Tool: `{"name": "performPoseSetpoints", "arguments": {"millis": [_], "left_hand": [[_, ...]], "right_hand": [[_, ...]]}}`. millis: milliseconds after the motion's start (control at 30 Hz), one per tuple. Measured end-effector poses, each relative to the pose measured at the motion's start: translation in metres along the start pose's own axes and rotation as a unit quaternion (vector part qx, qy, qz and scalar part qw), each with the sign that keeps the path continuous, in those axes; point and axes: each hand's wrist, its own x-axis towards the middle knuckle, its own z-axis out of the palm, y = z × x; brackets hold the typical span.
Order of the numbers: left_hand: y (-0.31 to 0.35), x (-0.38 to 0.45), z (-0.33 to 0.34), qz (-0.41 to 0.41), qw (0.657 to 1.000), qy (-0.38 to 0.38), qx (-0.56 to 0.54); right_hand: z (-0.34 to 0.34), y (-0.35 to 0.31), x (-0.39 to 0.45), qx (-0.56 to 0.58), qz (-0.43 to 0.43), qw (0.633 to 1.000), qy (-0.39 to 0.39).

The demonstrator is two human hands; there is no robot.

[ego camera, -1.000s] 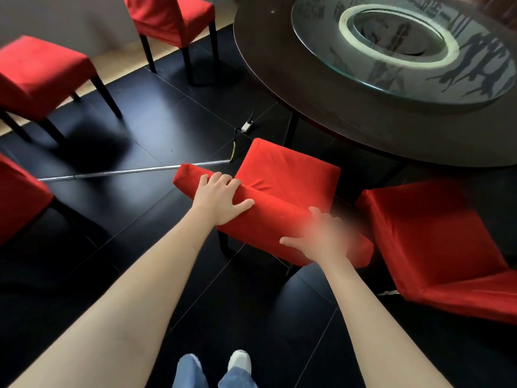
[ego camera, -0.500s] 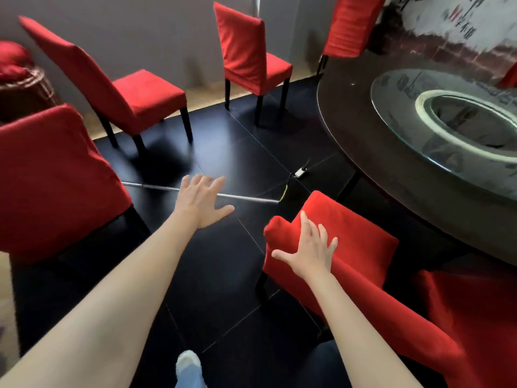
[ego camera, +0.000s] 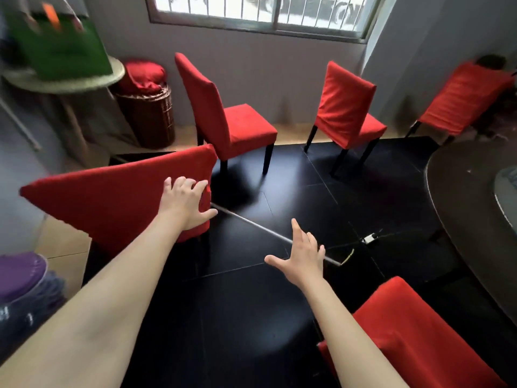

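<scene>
Red chair sits at L of view, back turned to the camera and tilted, its top edge running from the far L corner up to the R corner. The chair's R edge ends right at a thin metal rod lying slantwise on the black floor.

Open room: a broad patch of bare floor lies btw this chair and the near red chair at bottom R. Two more red chairs stand further back by the wall, the first just behind the held one's top corner, the other well apart. A round dark bench closes off the R side, w/ a small white device on the floor near it. L side is tight: a wicker basket, a side bench and a purple stack crowd that edge.

Left hand is on the chair back's upper R corner, palm against the cloth, fingers bent over the edge, thumb spread wide and sticking out past the side edge.

Right hand hangs over the floor, above the rod, fingers splayed wide and straight, thumb out to the L. It holds nothing, touches nothing, and is well apart from both chairs.
</scene>
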Motion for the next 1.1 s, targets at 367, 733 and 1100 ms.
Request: {"name": "performPoseSetpoints", "arguments": {"millis": [367,733,1100], "left_hand": [[-0.099,0.026,-0.014,-0.126,0.991,0.046,-0.006],[-0.158,0.034,0.014,-0.265,0.962,0.009,-0.06],[-0.216,0.075,0.03,-0.196,0.97,-0.126,-0.069]], "right_hand": [[0.013,-0.112,0.114,0.025,-0.156,0.987,-0.03],[0.036,-0.196,0.192,-0.008,-0.278,0.96,-0.041],[0.062,-0.28,0.236,-0.092,-0.274,0.951,-0.11]]}}
